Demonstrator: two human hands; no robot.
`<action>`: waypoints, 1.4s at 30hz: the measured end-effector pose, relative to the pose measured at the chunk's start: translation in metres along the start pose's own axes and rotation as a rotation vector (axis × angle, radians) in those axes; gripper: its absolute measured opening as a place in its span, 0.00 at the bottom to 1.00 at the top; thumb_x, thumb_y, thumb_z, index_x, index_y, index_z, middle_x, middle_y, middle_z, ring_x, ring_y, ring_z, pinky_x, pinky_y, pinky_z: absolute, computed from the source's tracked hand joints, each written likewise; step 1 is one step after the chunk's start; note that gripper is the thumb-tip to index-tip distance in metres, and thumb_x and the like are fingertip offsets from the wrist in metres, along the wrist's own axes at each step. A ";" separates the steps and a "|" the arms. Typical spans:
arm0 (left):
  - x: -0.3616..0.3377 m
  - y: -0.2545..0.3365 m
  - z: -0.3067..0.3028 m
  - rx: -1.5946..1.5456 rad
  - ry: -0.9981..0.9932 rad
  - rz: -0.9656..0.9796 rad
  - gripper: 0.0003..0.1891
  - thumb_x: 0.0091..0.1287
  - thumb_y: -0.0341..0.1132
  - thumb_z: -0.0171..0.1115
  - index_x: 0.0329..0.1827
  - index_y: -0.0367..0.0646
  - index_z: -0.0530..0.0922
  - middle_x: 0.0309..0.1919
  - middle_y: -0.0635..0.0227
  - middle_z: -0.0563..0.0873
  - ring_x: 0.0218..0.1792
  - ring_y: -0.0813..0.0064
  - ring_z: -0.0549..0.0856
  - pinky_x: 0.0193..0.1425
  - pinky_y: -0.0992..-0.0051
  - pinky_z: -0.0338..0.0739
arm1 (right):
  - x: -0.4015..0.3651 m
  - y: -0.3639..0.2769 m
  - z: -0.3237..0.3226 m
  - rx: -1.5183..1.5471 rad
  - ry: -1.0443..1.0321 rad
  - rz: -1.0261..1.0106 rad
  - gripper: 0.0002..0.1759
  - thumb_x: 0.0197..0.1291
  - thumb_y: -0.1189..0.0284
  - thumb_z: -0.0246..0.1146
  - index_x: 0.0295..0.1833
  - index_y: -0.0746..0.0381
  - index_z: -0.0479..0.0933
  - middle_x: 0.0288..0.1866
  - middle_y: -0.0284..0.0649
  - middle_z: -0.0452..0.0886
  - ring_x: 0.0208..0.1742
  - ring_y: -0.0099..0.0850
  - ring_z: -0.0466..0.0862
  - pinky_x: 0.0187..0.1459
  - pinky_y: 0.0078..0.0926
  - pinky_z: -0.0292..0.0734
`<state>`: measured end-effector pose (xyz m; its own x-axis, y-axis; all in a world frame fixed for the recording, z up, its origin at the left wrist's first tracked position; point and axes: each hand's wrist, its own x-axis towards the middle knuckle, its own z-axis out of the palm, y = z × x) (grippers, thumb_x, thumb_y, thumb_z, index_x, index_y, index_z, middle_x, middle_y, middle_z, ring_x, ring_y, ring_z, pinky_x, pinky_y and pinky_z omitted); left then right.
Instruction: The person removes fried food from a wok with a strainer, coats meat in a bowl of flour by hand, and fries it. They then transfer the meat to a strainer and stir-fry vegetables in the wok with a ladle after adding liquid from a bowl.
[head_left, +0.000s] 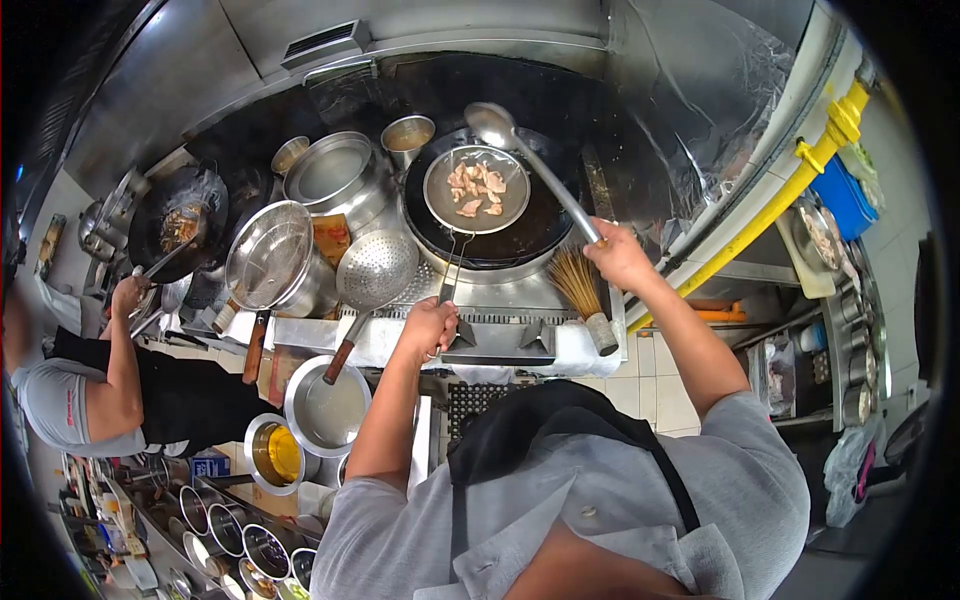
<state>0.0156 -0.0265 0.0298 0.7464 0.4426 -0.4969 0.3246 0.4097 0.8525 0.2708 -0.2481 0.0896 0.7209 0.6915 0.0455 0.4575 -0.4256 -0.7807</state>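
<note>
My left hand is wrapped round the handle of a wire-mesh strainer. Pale pink pieces of meat lie in its mesh, held over a black wok on the burner. In my right hand is the end of a long-handled ladle. The ladle's bowl is above the far rim of the strainer, and its shaft slants across the wok. Just below my right hand, a bamboo wok brush leans on the stove edge.
Left of the wok are a perforated skimmer, another mesh strainer, a lidded pot and a small metal pot. A co-worker stirs food in a second wok. A yellow pipe runs along the right.
</note>
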 end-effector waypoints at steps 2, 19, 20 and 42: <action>-0.001 0.004 0.004 0.002 -0.012 0.020 0.06 0.69 0.34 0.50 0.36 0.41 0.67 0.16 0.75 0.69 0.07 0.84 0.64 0.05 0.81 0.51 | -0.006 0.025 0.011 -0.151 0.017 -0.105 0.29 0.56 0.72 0.60 0.65 0.63 0.68 0.46 0.50 0.82 0.49 0.38 0.82 0.53 0.28 0.73; 0.033 -0.006 -0.016 0.137 0.038 0.047 0.05 0.66 0.31 0.53 0.36 0.38 0.69 0.15 0.73 0.71 0.07 0.84 0.65 0.06 0.81 0.56 | -0.067 -0.034 -0.017 0.106 -0.089 0.097 0.26 0.55 0.76 0.59 0.62 0.66 0.70 0.35 0.43 0.80 0.34 0.25 0.78 0.41 0.24 0.74; 0.038 -0.005 -0.019 0.135 0.042 0.049 0.05 0.66 0.31 0.53 0.36 0.38 0.69 0.15 0.73 0.71 0.07 0.84 0.65 0.06 0.81 0.56 | -0.067 -0.037 -0.018 0.082 -0.108 0.160 0.27 0.55 0.75 0.60 0.63 0.65 0.70 0.30 0.41 0.79 0.27 0.24 0.77 0.34 0.24 0.75; -0.022 -0.050 -0.087 -0.159 -0.030 -0.239 0.37 0.68 0.65 0.40 0.52 0.32 0.70 0.38 0.52 0.84 0.35 0.62 0.85 0.38 0.66 0.81 | -0.014 -0.019 -0.008 0.150 -0.114 0.195 0.25 0.55 0.74 0.60 0.61 0.66 0.71 0.25 0.38 0.77 0.21 0.25 0.77 0.24 0.23 0.74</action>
<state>-0.0672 0.0124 -0.0164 0.6772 0.2962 -0.6735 0.3998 0.6203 0.6748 0.2563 -0.2547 0.1091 0.7208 0.6698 -0.1786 0.2272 -0.4717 -0.8520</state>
